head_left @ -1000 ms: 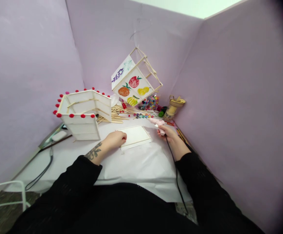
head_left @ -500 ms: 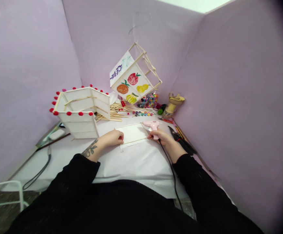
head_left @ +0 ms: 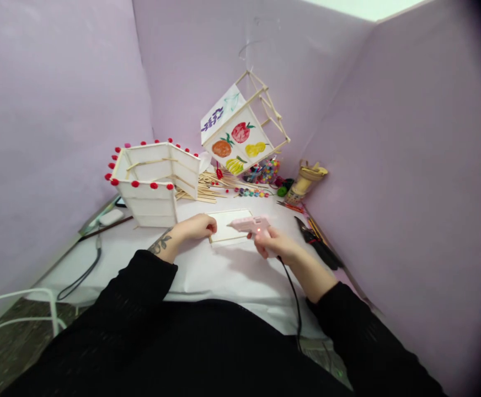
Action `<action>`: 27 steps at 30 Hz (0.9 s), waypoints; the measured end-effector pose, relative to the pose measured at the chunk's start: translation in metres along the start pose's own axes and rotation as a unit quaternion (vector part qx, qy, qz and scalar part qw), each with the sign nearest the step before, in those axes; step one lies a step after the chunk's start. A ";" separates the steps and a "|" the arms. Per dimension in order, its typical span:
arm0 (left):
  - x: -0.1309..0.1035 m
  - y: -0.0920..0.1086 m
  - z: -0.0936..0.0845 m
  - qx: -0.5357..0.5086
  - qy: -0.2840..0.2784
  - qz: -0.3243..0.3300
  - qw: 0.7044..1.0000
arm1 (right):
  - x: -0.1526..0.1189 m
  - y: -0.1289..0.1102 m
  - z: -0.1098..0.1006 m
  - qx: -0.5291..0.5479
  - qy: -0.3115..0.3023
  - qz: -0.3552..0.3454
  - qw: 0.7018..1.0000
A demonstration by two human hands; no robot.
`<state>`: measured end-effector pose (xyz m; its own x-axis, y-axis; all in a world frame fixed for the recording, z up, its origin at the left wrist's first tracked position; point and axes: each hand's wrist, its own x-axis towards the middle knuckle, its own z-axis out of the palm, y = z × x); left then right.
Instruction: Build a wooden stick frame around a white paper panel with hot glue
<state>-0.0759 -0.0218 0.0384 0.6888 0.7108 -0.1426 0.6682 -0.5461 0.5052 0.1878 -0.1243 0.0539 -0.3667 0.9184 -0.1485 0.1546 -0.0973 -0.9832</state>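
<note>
My right hand (head_left: 274,245) is wrapped round the handle of a pink hot glue gun (head_left: 249,223). Its nozzle points left, above a white panel (head_left: 224,234) edged with thin wooden sticks; I cannot tell whether the tip touches it. The panel lies flat on the white-covered table. At the panel's left edge my left hand (head_left: 202,225) is closed, thumb against fingers, gripping the edge. A black cord (head_left: 292,292) runs down from the gun. Beyond my left hand stands a white folded-panel lantern body (head_left: 151,208) with red pompoms along its top.
A fruit-painted lantern (head_left: 240,138) hangs at the back. Behind the panel lie loose wooden sticks (head_left: 207,190) and a row of coloured beads (head_left: 252,193). Black-handled pliers (head_left: 321,248) and a bamboo-like container (head_left: 302,184) are at the right. A white device (head_left: 111,217) sits at the left.
My right hand has lifted from the panel's right edge and turned the glue gun, bringing its nozzle leftward over the panel. My left hand stays at the left edge. The camera view has shifted.
</note>
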 end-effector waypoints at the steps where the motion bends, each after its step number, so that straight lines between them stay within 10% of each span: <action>1: 0.000 -0.001 0.000 0.002 0.004 0.002 1.000 | 0.001 0.001 0.009 -0.019 -0.011 0.017 1.000; 8: 0.001 -0.006 0.000 -0.010 0.003 -0.008 1.000 | 0.014 0.009 0.042 -0.095 0.020 0.110 0.989; 27: 0.005 -0.013 0.006 -0.023 0.021 -0.001 1.000 | 0.017 0.013 0.051 -0.118 0.028 0.133 0.984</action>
<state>-0.0791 -0.0134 0.0262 0.6740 0.7307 -0.1086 0.6555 -0.5239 0.5439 0.1371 -0.1292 0.0336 -0.2341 0.8929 -0.3846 0.4497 -0.2512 -0.8571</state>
